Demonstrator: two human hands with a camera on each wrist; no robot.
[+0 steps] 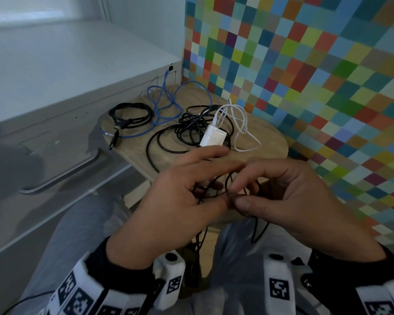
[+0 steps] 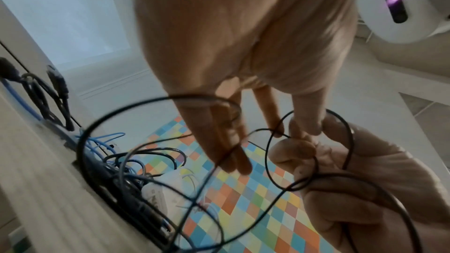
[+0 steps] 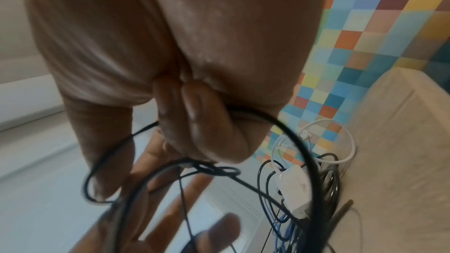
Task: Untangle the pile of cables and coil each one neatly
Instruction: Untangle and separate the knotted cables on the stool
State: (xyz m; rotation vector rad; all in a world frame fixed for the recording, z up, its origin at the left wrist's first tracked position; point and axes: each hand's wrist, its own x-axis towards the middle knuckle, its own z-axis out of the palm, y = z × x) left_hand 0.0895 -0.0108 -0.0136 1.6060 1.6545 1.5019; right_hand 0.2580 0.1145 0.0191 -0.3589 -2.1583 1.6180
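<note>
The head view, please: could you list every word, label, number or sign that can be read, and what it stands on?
No readable words or numbers.
White charger: small grey print, too blurred to read.
Wristbands: black-and-white square code markers, no text.
Wrist camera housings: the same kind of marker, no text.

The left hand and right hand are meeting just in front of a round wooden stool, both pinching a thin black cable between thumb and fingertips; its loops are hanging down between the person's grey-trousered knees; on the stool a coiled black cable is lying at the left, a blue cable is sprawling behind it, a black tangle is sitting mid-stool under a white charger, and a white cable is looping at the right; a checkered wall is standing behind; a white cabinet is standing at the left.
</note>
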